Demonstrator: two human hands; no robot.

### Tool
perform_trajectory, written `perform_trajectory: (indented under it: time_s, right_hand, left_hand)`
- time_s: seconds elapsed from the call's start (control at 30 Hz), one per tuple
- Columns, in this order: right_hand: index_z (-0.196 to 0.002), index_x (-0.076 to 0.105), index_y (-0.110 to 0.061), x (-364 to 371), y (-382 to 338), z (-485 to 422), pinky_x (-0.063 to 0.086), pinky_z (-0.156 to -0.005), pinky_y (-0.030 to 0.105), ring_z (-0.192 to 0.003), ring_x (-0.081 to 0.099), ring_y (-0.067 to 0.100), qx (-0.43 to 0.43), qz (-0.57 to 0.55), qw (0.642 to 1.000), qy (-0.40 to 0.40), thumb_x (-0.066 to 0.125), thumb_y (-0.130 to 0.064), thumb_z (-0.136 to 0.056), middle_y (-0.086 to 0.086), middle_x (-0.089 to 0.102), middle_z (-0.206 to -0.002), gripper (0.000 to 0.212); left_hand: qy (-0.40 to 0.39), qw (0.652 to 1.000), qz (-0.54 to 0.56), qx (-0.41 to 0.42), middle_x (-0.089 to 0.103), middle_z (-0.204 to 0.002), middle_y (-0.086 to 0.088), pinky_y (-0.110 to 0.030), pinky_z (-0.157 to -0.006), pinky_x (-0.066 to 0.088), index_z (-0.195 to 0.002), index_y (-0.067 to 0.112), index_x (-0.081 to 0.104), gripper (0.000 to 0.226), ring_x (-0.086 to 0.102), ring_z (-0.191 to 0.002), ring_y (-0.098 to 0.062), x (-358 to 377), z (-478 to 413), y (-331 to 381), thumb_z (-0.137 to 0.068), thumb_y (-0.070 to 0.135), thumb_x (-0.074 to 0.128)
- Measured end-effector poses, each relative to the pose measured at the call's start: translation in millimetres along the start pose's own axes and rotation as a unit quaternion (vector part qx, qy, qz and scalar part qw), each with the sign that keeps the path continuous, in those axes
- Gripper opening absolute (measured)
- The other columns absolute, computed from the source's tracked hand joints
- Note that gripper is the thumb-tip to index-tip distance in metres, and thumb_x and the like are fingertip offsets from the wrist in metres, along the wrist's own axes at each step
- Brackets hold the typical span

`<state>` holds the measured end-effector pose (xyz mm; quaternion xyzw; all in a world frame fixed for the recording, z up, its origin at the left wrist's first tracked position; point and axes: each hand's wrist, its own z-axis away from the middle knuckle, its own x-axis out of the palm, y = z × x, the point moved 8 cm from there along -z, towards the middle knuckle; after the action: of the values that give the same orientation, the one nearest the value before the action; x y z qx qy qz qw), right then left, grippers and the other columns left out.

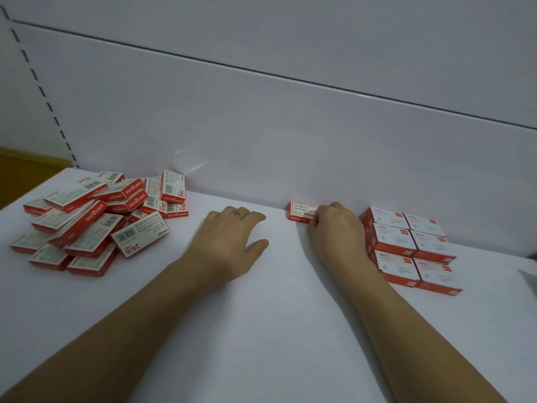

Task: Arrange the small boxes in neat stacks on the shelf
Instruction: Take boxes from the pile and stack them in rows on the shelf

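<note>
Meanwhile, loose pile [96, 219] left, neat stacks [409, 245] right.

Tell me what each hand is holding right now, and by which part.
The right hand grips a single small box by its right end, against the back wall. The left hand holds nothing; it rests open on the shelf.

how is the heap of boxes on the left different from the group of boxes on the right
The heap of boxes lies jumbled, boxes tilted and overlapping at odd angles; the group of boxes sits squared up in two neat rows. The heap shows barcode backs and red sides; the group shows matching white tops. The heap sits left of the left hand; the group sits beside the right hand. Both are red-and-white boxes on the shelf.
</note>
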<state>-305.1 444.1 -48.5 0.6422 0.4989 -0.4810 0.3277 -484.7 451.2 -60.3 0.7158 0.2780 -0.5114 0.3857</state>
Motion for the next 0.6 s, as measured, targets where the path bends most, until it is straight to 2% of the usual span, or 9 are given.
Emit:
perform_trajectory:
  time_s: [0.17,0.33,0.43,0.53,0.6]
  right_hand:
    - [-0.098,0.065,-0.005,-1,4,0,0.034,-0.061,0.029,-0.073,0.043,0.021,0.006,0.014,1.0,-0.016,0.044,-0.012,-0.096,0.009,0.059,-0.095,0.023]
    - [-0.111,0.059,-0.009,-13,-2,4,0.036,-0.066,0.031,-0.097,0.052,0.025,-0.008,-0.007,1.0,-0.009,0.044,-0.023,-0.096,0.008,0.056,-0.107,0.026]
    - [-0.115,0.061,-0.01,-28,-19,8,0.04,-0.077,0.035,-0.102,0.053,0.028,-0.05,-0.029,0.998,0.033,0.051,-0.03,-0.092,0.009,0.059,-0.112,0.032]
    - [-0.109,0.066,-0.008,-40,-41,15,0.045,-0.079,0.038,-0.097,0.058,0.032,-0.101,-0.079,0.989,0.07,0.066,-0.029,-0.082,0.012,0.064,-0.109,0.034]
    - [-0.109,0.066,-0.009,-43,-59,20,0.047,-0.079,0.04,-0.098,0.059,0.032,-0.138,-0.096,0.984,0.066,0.072,-0.03,-0.078,0.013,0.065,-0.11,0.038]
  left_hand:
    - [-0.005,1.0,-0.001,-0.007,0.044,-0.141,0.009,-0.031,-0.106,0.022,-0.141,0.03,0.037,0.049,0.034,-0.132,-0.014,2,2,0,-0.096,0.048,0.04]
    - [0.0,1.0,-0.004,-0.016,0.045,-0.141,0.008,-0.031,-0.107,0.023,-0.14,0.029,0.038,0.049,0.035,-0.132,-0.014,-2,5,-1,-0.095,0.048,0.041]
    - [0.016,1.0,-0.009,-0.025,0.045,-0.141,0.008,-0.032,-0.107,0.024,-0.14,0.029,0.039,0.049,0.036,-0.131,-0.014,-12,7,-4,-0.095,0.048,0.041]
    - [0.037,0.998,-0.017,-0.043,0.046,-0.14,0.006,-0.033,-0.106,0.026,-0.138,0.029,0.042,0.047,0.038,-0.13,-0.015,-29,12,-9,-0.095,0.048,0.043]
    - [0.051,0.997,-0.031,-0.053,0.047,-0.14,0.005,-0.035,-0.106,0.028,-0.138,0.028,0.042,0.047,0.039,-0.129,-0.016,-44,17,-13,-0.095,0.048,0.043]
